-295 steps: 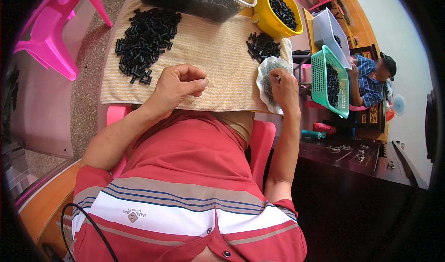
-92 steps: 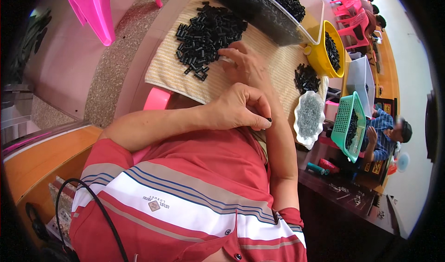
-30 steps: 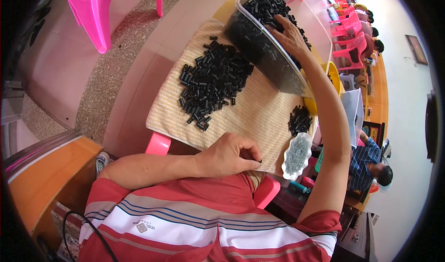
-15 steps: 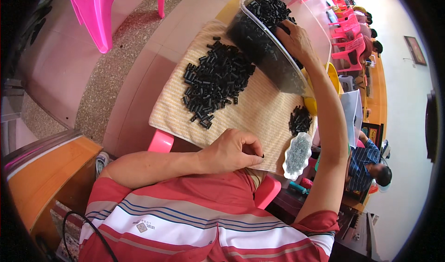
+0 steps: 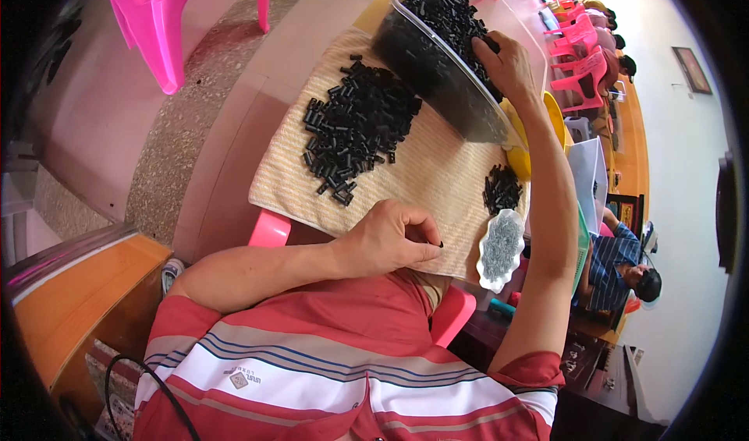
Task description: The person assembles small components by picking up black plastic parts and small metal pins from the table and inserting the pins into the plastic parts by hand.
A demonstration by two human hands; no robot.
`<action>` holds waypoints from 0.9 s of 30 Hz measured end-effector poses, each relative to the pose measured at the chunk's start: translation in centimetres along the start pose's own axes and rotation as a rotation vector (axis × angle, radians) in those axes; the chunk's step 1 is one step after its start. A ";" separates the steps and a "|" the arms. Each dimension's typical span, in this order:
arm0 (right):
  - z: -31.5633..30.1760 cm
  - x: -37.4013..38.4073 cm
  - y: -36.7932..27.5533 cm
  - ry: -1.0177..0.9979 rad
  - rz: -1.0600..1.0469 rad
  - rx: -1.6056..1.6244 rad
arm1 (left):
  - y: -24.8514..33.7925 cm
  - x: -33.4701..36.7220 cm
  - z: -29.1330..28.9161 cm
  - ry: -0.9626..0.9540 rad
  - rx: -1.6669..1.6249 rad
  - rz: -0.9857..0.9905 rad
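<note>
My left hand (image 5: 390,238) is closed in a pinch above the near edge of the towel, a small black piece (image 5: 441,244) just showing at its fingertips. My right hand (image 5: 509,68) is at the right rim of a clear plastic bin (image 5: 445,90) filled with short black tubes (image 5: 443,8). Its fingers are bent inward over the tubes; what they hold, if anything, is hidden. A large pile of black tubes (image 5: 359,125) lies left of the bin. Toward the near right are a smaller heap of thin black pieces (image 5: 502,190) and a white scalloped dish (image 5: 489,283) of small silvery pieces (image 5: 501,246).
A striped yellowish towel (image 5: 437,184) covers the work surface. Behind my right forearm stands a yellow container (image 5: 554,117), with a white tray (image 5: 585,172) beyond. Pink plastic chairs (image 5: 156,28) stand around. Another person in a striped shirt (image 5: 612,273) sits at the right.
My right hand has drawn its fingers up from among the tubes to the bin's right rim and curled them. My left hand keeps its pinch. The whole view has shifted slightly.
</note>
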State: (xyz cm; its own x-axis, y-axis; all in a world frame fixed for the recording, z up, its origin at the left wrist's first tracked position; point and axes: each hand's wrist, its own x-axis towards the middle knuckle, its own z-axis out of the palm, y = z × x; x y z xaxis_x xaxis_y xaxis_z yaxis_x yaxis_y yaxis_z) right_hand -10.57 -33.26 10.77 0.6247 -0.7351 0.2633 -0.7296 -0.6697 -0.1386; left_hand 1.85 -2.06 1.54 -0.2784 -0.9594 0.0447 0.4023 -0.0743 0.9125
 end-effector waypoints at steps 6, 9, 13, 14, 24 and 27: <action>-0.5 -1.0 0.3 0.035 -0.002 -0.020 | -0.3 0.0 0.1 -0.015 -0.007 0.006; -0.7 -1.6 0.1 0.071 0.059 -0.003 | -0.1 0.0 0.1 -0.018 -0.011 0.015; -0.9 -2.3 0.8 0.075 0.135 0.050 | -0.4 0.0 0.1 -0.028 -0.018 -0.002; -0.9 -2.4 1.2 0.084 0.116 0.033 | -0.4 0.0 0.1 -0.033 -0.007 0.018; -4.1 -4.6 -1.2 0.243 0.100 0.131 | -0.1 0.1 -0.2 -0.061 -0.021 -0.065; -5.4 -7.0 -3.3 0.346 0.074 0.221 | -0.3 0.2 -0.2 -0.037 0.017 -0.048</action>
State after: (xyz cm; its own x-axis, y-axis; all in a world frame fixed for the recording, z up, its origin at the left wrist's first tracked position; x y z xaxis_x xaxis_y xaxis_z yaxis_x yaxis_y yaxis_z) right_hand -14.05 -25.31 14.57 0.4151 -0.7281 0.5454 -0.6678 -0.6510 -0.3608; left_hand 1.89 -2.26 1.23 -0.3290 -0.9442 0.0153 0.3728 -0.1150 0.9208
